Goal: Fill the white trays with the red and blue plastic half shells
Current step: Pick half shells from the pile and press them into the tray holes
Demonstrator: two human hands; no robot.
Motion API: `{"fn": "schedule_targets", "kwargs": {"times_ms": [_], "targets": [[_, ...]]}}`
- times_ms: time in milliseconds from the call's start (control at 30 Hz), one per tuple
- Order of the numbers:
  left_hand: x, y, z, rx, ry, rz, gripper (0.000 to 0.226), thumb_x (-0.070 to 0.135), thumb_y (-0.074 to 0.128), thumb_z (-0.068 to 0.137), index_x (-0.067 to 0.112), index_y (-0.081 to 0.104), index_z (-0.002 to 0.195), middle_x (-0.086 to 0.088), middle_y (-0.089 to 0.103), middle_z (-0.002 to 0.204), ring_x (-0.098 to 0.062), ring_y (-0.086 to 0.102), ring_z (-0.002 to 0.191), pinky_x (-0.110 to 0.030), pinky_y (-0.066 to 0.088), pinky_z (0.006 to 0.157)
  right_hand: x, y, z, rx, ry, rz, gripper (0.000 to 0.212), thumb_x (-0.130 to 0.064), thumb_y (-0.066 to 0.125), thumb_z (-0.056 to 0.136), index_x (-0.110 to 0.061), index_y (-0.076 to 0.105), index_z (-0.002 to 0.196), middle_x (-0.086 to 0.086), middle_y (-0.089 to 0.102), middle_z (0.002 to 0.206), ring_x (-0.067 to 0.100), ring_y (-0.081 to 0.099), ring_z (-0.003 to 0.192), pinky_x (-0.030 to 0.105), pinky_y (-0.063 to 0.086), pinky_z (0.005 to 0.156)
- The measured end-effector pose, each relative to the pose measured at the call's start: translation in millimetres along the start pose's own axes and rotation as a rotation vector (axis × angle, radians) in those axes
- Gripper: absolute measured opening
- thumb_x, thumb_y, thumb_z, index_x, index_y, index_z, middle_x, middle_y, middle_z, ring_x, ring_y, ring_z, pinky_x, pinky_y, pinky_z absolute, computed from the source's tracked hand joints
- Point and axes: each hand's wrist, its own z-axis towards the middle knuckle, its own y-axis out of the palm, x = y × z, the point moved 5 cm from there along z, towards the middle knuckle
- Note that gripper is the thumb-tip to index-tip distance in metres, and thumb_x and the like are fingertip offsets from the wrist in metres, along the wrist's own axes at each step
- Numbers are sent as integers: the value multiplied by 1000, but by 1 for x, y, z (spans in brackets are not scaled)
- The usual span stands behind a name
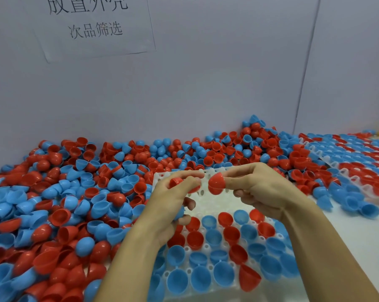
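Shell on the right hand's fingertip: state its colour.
Red. The half shell caps a fingertip of the right hand, clearest in the head view.

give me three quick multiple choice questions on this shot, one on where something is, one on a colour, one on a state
1. Where is the loose pile of shells relative to the near tray?
A. to its left and behind it
B. stacked on top of it
C. under the table

2. What colour is the shell pinched by the right hand?
A. blue
B. red
C. white

3. How full is the near tray?
A. completely full
B. empty
C. near rows filled, far rows bare

Answers:
1 A, the pile spreads left of the tray and along the wall.
2 B, the shell at the right fingers is red.
3 C, shells sit in the near rows, while white holes show under the hands; the left hand holds more shells.
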Motion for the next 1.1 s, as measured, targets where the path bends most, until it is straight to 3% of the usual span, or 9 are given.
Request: {"fn": "schedule_targets", "kwargs": {"times_ms": [100, 200, 267, 433, 600, 667, 833, 1000, 1100], "targets": [[-2, 1, 1, 2, -29, -66, 13, 19, 68, 92, 22, 80, 92, 2, 64, 85, -10, 50, 55, -18, 27, 36, 1, -21, -4, 94, 30, -70, 21, -17, 83, 63, -6, 81, 80, 17, 75, 88, 5, 48, 48, 15, 36, 42], [-2, 2, 1, -18, -49, -130, 12, 20, 69, 90, 22, 81, 89, 5, 65, 80, -10, 49, 55, -17, 26, 35, 5, -46, -10, 275, 84, -241, 9, -13, 84, 67, -7, 79, 71, 4, 75, 70, 5, 55, 47, 16, 43, 46], [-2, 2, 0, -28, -54, -162, 12, 22, 69, 89, 23, 81, 88, 6, 65, 76, -10, 49, 56, -17, 27, 34, 7, -62, -14, 414, 131, -405, 11, -7, 82, 75, -11, 75, 68, -4, 70, 56, 7, 60, 50, 14, 43, 42], [-2, 2, -1, -11, -67, -196, 15, 23, 68, 89, 23, 80, 80, 8, 66, 69, -10, 50, 55, -17, 27, 34, 12, -77, -16, 566, 213, -638, 30, 4, 79, 77, -17, 59, 81, 5, 62, 86, 21, 64, 79, 27, 50, 56], [-1, 2, -2, -4, -69, -200, 15, 24, 69, 89, 22, 80, 80, 7, 65, 70, -9, 49, 55, -17, 27, 34, 6, -82, -24, 558, 189, -696, 37, 10, 71, 80, -22, 55, 85, 3, 62, 95, 25, 62, 92, 40, 58, 80], [-1, 2, -2, -3, -70, -204, 15, 24, 69, 89, 22, 80, 80, 7, 65, 70, -9, 49, 55, -17, 27, 34, 5, -89, -30, 533, 221, -728, 34, 13, 67, 81, -20, 59, 86, 4, 62, 97, 25, 62, 94, 40, 58, 80], [-1, 2, -2, 3, -77, -203, 14, 25, 69, 88, 22, 80, 80, 8, 66, 70, -10, 50, 56, -17, 27, 35, 12, -93, -40, 425, 353, -812, 30, 14, 62, 83, -15, 69, 77, 6, 66, 91, 19, 60, 84, 28, 52, 63], [-2, 3, -2, -3, -82, -221, 7, 27, 74, 79, 23, 80, 81, 7, 68, 72, -10, 52, 58, -17, 28, 35, 20, -84, -32, 337, 450, -914, 16, 4, 65, 88, -7, 76, 90, 10, 69, 97, 24, 65, 96, 36, 58, 87], [-3, 3, -1, 4, -90, -250, 21, 32, 77, 67, 22, 80, 85, 3, 68, 80, -10, 52, 58, -17, 28, 35, 22, -87, -30, 313, 453, -915, 20, 7, 64, 87, -8, 76, 84, 10, 70, 95, 24, 65, 95, 37, 58, 88]]}}
